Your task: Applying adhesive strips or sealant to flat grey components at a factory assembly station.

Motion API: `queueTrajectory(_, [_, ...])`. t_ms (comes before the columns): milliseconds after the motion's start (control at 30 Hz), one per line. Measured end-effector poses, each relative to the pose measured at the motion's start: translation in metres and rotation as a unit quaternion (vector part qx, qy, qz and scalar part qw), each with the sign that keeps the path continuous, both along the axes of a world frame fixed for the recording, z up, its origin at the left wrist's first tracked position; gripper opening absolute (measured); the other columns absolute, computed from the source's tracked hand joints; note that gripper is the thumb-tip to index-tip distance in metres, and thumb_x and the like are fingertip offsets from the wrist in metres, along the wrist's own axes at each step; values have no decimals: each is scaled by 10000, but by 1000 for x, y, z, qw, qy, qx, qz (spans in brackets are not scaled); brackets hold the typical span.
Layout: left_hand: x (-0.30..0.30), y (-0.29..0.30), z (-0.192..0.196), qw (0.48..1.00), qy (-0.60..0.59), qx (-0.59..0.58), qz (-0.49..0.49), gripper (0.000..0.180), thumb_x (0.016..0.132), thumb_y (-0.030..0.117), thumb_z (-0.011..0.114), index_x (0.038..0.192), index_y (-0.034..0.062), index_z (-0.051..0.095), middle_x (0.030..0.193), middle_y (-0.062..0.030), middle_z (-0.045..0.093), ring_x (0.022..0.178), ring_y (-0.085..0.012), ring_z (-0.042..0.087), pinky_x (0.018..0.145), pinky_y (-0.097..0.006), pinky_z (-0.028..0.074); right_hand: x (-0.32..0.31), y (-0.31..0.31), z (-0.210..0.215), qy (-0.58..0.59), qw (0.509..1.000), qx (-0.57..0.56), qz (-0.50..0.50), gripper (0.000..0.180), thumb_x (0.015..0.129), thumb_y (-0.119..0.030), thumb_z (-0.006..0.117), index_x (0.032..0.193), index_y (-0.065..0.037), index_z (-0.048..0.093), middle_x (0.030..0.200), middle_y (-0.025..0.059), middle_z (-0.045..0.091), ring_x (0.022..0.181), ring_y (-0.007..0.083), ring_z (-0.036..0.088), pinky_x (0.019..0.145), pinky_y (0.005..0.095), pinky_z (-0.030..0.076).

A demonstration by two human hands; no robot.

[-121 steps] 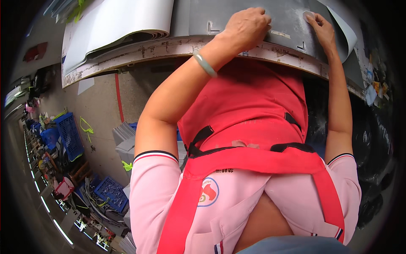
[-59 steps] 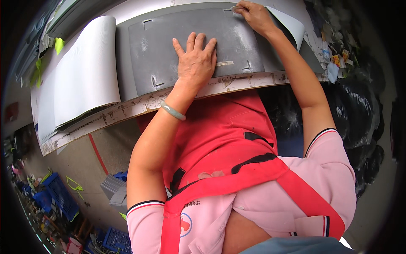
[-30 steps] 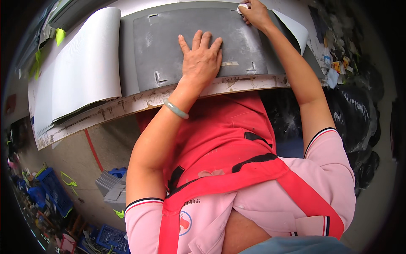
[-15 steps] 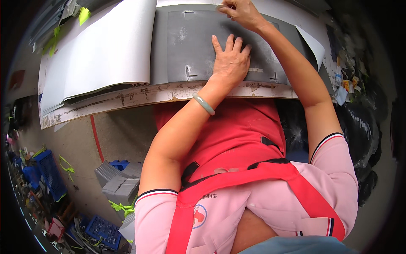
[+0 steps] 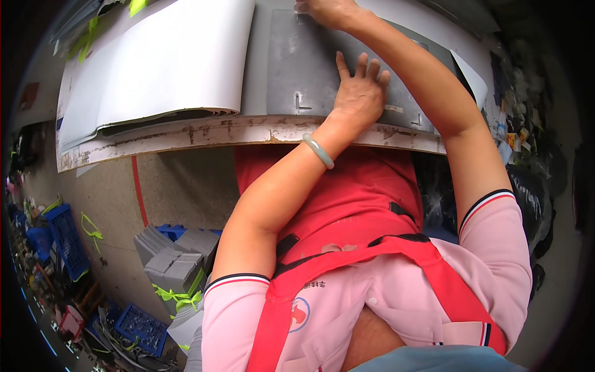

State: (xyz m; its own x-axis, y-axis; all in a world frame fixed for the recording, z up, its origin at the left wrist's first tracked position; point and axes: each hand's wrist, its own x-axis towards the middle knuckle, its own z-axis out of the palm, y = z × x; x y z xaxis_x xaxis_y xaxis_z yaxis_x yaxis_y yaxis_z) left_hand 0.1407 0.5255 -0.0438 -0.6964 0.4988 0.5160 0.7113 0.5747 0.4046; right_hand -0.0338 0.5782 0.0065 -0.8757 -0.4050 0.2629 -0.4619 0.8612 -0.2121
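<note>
My left hand (image 5: 361, 96) lies flat on a dark grey template sheet (image 5: 313, 71), fingers spread and pressing down, a pale green bangle on the wrist. The sheet has L-shaped cut-outs near its corners, with white powdery smudges around them. At the sheet's far left corner, my right hand (image 5: 328, 11) is closed in a pinch, partly cut off by the upper edge. Its fingertips sit beside a corner cut-out. The flat, whitish chalk-like piece in its grip, clear in the earlier picture, is barely visible now.
A thick stack of large white sheets (image 5: 167, 59) with a rolled edge lies left on the worn table (image 5: 204, 137). Bundled grey pieces (image 5: 170, 273) and blue crates (image 5: 141, 328) stand on the floor at left. Black plastic bags (image 5: 527, 186) are at right.
My right hand has moved left and farther away, to the corner cut-out. My left hand stays flat on the template sheet. The whole view has shifted slightly.
</note>
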Motion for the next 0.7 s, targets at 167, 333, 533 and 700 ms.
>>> queueTrajectory(167, [1,7,3,998,5,-68,15,357,950,273,618,1270,116,638,1348,-124,509,1362,-340,421,1070,-812,256,5,19,10,-120,985,-121,-25,170,920,-150,611,950,-2,689,786,200,716,672,312,709,612,422,582])
queueTrajectory(333, [0,4,4,998,5,-66,16,345,962,282,604,1260,114,655,1361,-129,497,1375,-334,404,1063,-815,260,14,-9,20,-233,907,-292,-194,154,902,-37,561,966,48,671,692,137,697,547,186,671,489,328,571])
queueTrajectory(533, [2,7,4,999,16,-44,10,340,972,292,592,1244,102,667,1382,-136,490,1388,-332,389,1056,-821,263,10,-2,19,-303,895,-280,-167,105,903,-35,575,908,25,662,645,121,666,499,186,638,465,315,554])
queueTrajectory(700, [0,4,8,997,38,-52,50,306,974,276,573,1206,100,668,1350,-136,532,1317,-349,453,1055,-746,335,81,-9,33,-346,858,-347,-154,109,928,-96,644,902,6,671,718,149,685,554,200,655,488,324,552])
